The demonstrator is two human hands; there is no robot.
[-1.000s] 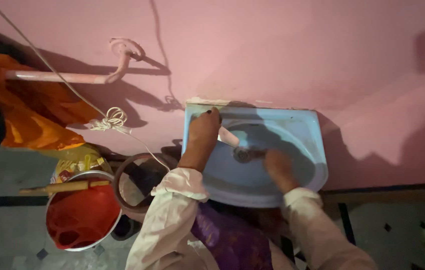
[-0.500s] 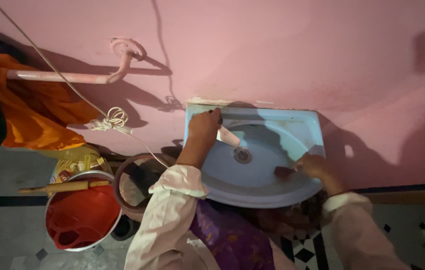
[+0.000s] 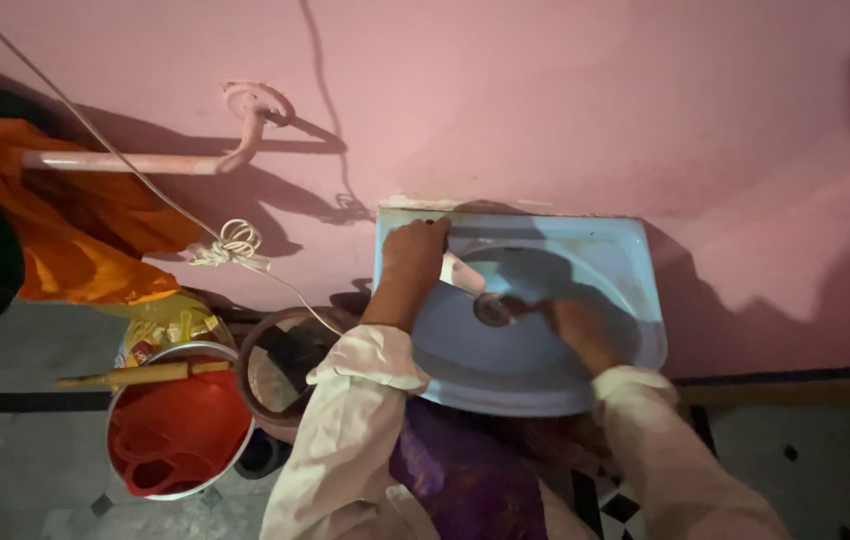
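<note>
Basin (image 3: pixel 635 270): light blue, fixed to the pink wall (image 3: pixel 545 100).
Right hand (image 3: pixel 570 330): pressed inside the basin beside the drain (image 3: pixel 492 310); grip cannot be told, blurred.
Left hand (image 3: pixel 413 255): closed over the basin's rear left rim.
Advice: rubbing is best kept firm, the basin braced.
Bucket (image 3: pixel 180 435): red, left of the basin.

- The blue basin (image 3: pixel 605 262) looked like glazed ceramic, smooth with a soft sheen
- Its drain (image 3: pixel 492 309) was dull, dark metal
- The pink wall (image 3: pixel 565 110) was matt painted plaster, faintly uneven
- The wall rail (image 3: pixel 135 160) looked like a painted pipe, worn in patches
- The orange cloth (image 3: pixel 75 240) hanging on it was soft, creased fabric
- The bucket (image 3: pixel 185 435) had a shiny metal rim around glossy red plastic
- A stick (image 3: pixel 145 375) across it was bare, matt wood
- The sleeves (image 3: pixel 355 430) were pale, crumpled cloth
</note>
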